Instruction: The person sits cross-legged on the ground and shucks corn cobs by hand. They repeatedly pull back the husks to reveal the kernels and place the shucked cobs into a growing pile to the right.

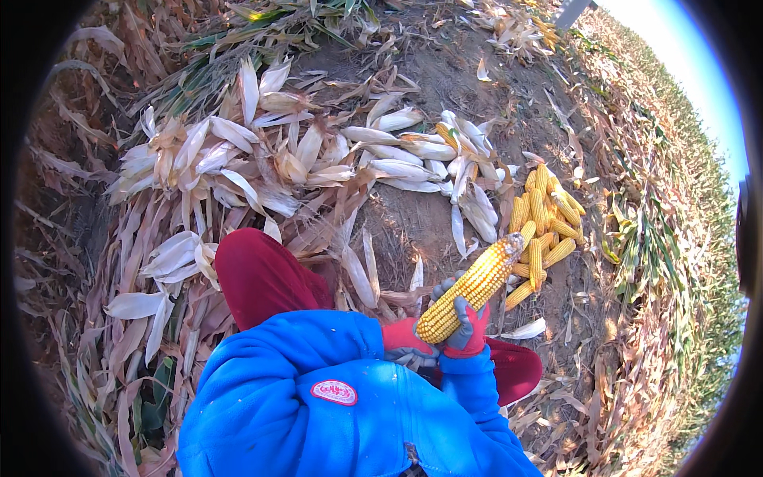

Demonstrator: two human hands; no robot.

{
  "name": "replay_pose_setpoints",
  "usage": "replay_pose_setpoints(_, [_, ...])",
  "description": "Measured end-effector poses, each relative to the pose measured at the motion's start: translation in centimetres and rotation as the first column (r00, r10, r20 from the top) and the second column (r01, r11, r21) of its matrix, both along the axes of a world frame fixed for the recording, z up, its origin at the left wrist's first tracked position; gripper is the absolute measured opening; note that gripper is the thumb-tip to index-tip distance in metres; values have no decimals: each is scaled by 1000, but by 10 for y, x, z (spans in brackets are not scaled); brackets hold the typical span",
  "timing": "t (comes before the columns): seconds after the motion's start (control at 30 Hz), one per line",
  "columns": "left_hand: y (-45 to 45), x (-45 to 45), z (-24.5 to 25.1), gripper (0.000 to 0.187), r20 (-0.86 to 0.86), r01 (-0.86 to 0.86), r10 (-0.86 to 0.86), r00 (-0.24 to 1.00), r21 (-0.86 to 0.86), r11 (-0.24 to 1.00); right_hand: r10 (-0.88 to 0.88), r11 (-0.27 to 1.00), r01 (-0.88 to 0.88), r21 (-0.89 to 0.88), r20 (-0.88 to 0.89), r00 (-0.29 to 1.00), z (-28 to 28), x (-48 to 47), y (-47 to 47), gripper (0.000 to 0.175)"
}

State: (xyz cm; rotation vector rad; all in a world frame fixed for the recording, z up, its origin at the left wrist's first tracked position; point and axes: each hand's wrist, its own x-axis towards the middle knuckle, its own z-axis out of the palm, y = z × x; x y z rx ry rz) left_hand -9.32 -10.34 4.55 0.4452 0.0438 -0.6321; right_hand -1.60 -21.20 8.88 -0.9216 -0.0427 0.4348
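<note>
A large husked ear of yellow corn [468,289] slants up and to the right in front of my body, its greyish tip pointing away. My right hand [469,331], in a red and grey work glove, grips it with the thumb on the near side and grey fingertips showing behind. At the butt end, my left hand [410,344] has its gloved fingers curled in against the ear; whatever lies inside them is hidden. Beyond the tip lies a heap of bare yellow ears [539,211] on the soil.
Unhusked ears in pale husks [405,161] lie in a row ahead. Loose husks [197,149] and dry stalks [161,238] cover the left side. Green and dry leaves [650,256] run along the right. My bent left knee [262,274] and right knee [515,369] flank the hands.
</note>
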Motion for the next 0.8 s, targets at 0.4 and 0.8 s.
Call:
replay_pose_setpoints(0.4, [-20,-5,-74,50,334,-84,-104,937,504,860,871,469,-274,-840,388,303,46,4,24,74])
replay_pose_setpoints(0.8, [40,48,7,36,377,-580,-646,664,805,-127,262,962,-201,187,-409,874,-15,68,22,61])
